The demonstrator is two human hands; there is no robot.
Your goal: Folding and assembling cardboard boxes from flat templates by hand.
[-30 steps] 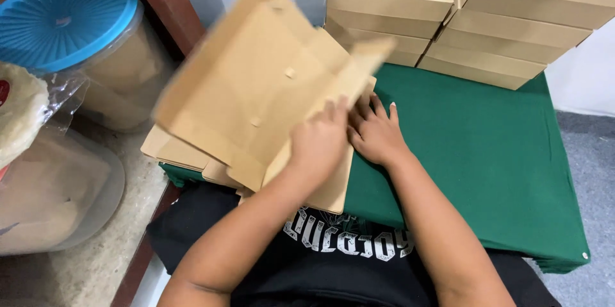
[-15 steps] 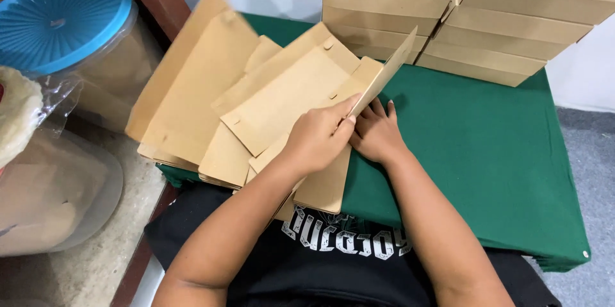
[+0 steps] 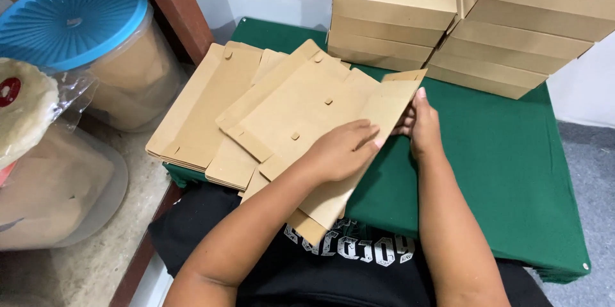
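1. A round clear plastic tub with a blue ribbed lid [image 3: 70,22] is standing at the far left, holding something pale tan that cannot be made out.
2. A clear plastic bag with a pale flat round inside [image 3: 25,111] is lying in front of the tub, over a second clear tub [image 3: 61,195] whose contents are hazy.
3. Two stacks of closed brown cardboard boxes [image 3: 391,15] are sitting at the back of the green cloth-covered counter [image 3: 506,166], the right stack leaning.
4. A flat unfolded brown cardboard box blank [image 3: 307,111] is lying on the counter's left part, on top of a pile of similar flat blanks [image 3: 198,115].
5. The left hand [image 3: 339,150] is pressing palm down on the blank's near right part, fingers [image 3: 362,137] spread flat and gripping nothing.
6. The right hand [image 3: 423,127] is at the blank's right edge, its fingers curling behind a raised end flap [image 3: 397,99] with the thumb up along the flap's edge.
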